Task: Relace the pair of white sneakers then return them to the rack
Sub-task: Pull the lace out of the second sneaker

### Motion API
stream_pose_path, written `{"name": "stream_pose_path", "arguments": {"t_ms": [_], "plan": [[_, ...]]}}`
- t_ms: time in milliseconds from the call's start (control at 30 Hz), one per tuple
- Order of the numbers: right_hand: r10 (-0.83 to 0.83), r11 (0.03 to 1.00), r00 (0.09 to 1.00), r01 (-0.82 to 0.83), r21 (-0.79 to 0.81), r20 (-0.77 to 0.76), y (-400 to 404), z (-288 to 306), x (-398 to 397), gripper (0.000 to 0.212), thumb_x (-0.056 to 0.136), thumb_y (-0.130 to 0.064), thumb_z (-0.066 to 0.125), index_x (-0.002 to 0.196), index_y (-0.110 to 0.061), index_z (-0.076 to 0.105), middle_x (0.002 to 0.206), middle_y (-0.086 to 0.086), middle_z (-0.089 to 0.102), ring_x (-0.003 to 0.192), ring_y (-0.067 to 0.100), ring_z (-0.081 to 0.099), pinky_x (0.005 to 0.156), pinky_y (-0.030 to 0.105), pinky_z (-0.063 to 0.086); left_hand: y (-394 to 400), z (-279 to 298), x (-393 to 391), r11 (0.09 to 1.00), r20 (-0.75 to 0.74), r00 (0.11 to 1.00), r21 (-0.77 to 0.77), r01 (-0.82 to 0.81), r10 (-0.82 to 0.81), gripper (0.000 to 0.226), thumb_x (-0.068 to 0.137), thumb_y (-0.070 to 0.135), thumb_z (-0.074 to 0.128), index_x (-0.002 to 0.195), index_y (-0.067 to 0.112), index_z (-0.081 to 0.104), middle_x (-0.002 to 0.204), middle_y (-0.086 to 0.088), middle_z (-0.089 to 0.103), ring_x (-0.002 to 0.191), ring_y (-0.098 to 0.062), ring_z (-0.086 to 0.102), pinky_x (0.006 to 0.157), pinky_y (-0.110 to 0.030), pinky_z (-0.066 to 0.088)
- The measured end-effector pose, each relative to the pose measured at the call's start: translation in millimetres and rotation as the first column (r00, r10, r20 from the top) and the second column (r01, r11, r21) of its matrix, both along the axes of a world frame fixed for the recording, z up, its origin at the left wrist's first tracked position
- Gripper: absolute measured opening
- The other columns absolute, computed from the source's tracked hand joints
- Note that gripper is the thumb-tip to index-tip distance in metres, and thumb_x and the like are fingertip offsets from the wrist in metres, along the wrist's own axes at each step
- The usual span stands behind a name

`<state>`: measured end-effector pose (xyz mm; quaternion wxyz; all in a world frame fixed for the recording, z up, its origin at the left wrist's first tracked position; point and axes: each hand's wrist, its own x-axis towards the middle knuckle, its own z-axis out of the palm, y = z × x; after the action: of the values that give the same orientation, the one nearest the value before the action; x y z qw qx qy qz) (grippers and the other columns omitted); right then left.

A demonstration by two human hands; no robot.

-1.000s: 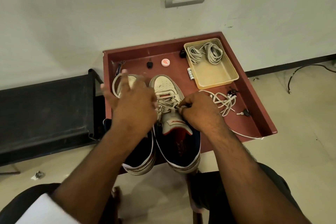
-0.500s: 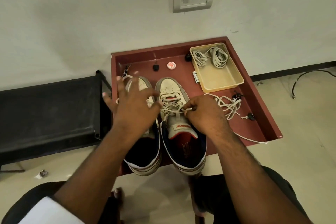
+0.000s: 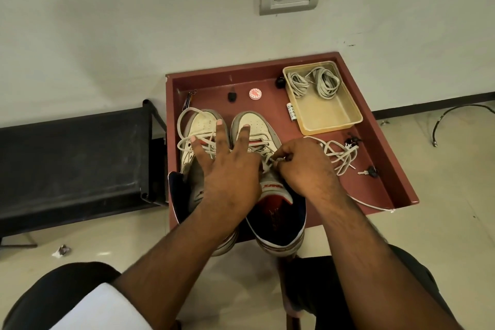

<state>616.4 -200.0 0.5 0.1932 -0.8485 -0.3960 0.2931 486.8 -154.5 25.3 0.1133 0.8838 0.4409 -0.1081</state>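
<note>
The two sneakers sit side by side in the red tray [image 3: 396, 169], toes to the wall and heels to the person, so the lace holes are easy to reach. The left shoe [image 3: 199, 126] has a loose lace looping over its toe, so it does not look done. The right shoe [image 3: 257, 126] has lace crossing its front, and this is the one being worked on, I think. The left hand [image 3: 227, 169] lies flat across both shoes with its fingers spread wide and straight. It holds nothing; it seems to press the shoes down so they stay put. The right hand [image 3: 302, 166] is curled up tight, and its thumb and finger pinch the lace [image 3: 267, 162] just above the tongue, likely to pull it snug. A spare lace [image 3: 340, 154] lies in a tangle beside that hand. Two more bundles rest in the yellow box [image 3: 337, 120] at the back. A black rack [image 3: 72, 161] stands just left of the tray, where the shoes should go later.
</note>
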Motion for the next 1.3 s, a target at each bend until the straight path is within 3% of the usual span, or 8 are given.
{"name": "stream_pose_path", "arguments": {"t_ms": [200,333,433,500,633,733,900,1300], "plan": [[0.004,1.000,1.000,-0.004,0.020,0.004,-2,4,3,0.010,0.082,-0.021,0.069,0.088,-0.029,0.072,0.090,0.000,0.069,0.073,0.012,0.063,0.072,0.028,0.053,42,15,-35,0.903,0.406,0.807,-0.180,-0.390,0.430,0.012,0.098,0.026,0.055,0.099,0.036,0.062,0.156,0.008,0.033,0.151,-0.025,0.010,0.113,-0.064,-0.006],[-0.003,1.000,1.000,0.003,0.004,-0.011,-2,3,2,0.022,0.083,-0.018,0.067,0.101,-0.030,0.071,0.109,0.002,0.067,0.085,0.014,0.063,0.080,0.029,0.053,87,27,-75,0.685,0.763,0.230,-0.350,-0.639,0.604,0.014,0.096,0.024,0.050,0.103,0.034,0.056,0.104,0.010,0.058,0.105,-0.018,0.057,0.091,-0.036,0.048],[-0.019,1.000,0.999,0.018,-0.003,-0.031,-1,3,-1,0.023,0.082,-0.024,0.069,0.105,-0.031,0.070,0.111,0.007,0.063,0.091,0.019,0.063,0.085,0.033,0.053,107,24,-102,0.532,0.769,0.019,-0.424,-0.732,0.639,0.064,0.091,0.015,0.055,0.148,0.028,0.028,0.149,-0.005,0.036,0.134,-0.024,0.042,0.111,-0.042,0.039],[0.000,1.000,1.000,0.001,0.019,-0.001,0,5,-4,0.023,0.081,-0.027,0.071,0.104,-0.030,0.069,0.105,0.003,0.063,0.096,0.020,0.061,0.087,0.035,0.052,100,22,-99,0.551,0.708,0.172,-0.348,-0.758,0.684,0.086,0.092,0.009,0.058,0.156,0.033,0.006,0.164,-0.010,0.002,0.150,-0.030,0.012,0.120,-0.056,0.012],[0.100,0.989,0.990,-0.111,0.102,0.102,3,13,-11,0.022,0.086,-0.016,0.068,0.105,-0.025,0.073,0.106,-0.004,0.058,0.101,0.015,0.058,0.085,0.023,0.042,53,22,-51,0.912,0.513,0.777,-0.028,-0.410,0.365,0.030,0.095,0.032,0.058,0.123,0.039,0.062,0.155,0.009,0.035,0.148,-0.015,0.021,0.112,-0.067,-0.008],[0.192,0.978,0.966,-0.203,0.046,0.172,4,17,-15,0.034,0.090,-0.014,0.061,0.120,-0.027,0.068,0.122,-0.001,0.061,0.111,0.019,0.057,0.092,0.026,0.042,20,8,-18,0.991,0.240,0.962,-0.028,-0.130,0.133,0.027,0.095,0.049,0.051,0.116,0.040,0.065,0.147,0.012,0.043,0.145,-0.019,0.025,0.110,-0.068,-0.011],[0.211,0.977,0.952,-0.196,-0.087,0.223,3,19,-18,0.031,0.089,-0.023,0.063,0.118,-0.034,0.067,0.117,0.000,0.067,0.104,0.023,0.063,0.086,0.030,0.049,7,-3,-12,0.997,0.078,0.995,0.029,-0.072,0.069,0.023,0.097,0.033,0.050,0.113,0.039,0.065,0.115,0.012,0.060,0.126,-0.022,0.042,0.111,-0.068,-0.004],[0.355,0.933,0.884,-0.312,-0.181,0.306,13,0,-31,0.026,0.087,-0.028,0.065,0.111,-0.037,0.061,0.113,0.000,0.049,0.104,0.026,0.056,0.083,0.037,0.049,12,2,-15,0.994,0.017,0.994,-0.015,-0.110,0.110,0.025,0.093,0.033,0.050,0.108,0.040,0.068,0.099,0.010,0.064,0.121,-0.020,0.046,0.113,-0.065,0.000]]}}
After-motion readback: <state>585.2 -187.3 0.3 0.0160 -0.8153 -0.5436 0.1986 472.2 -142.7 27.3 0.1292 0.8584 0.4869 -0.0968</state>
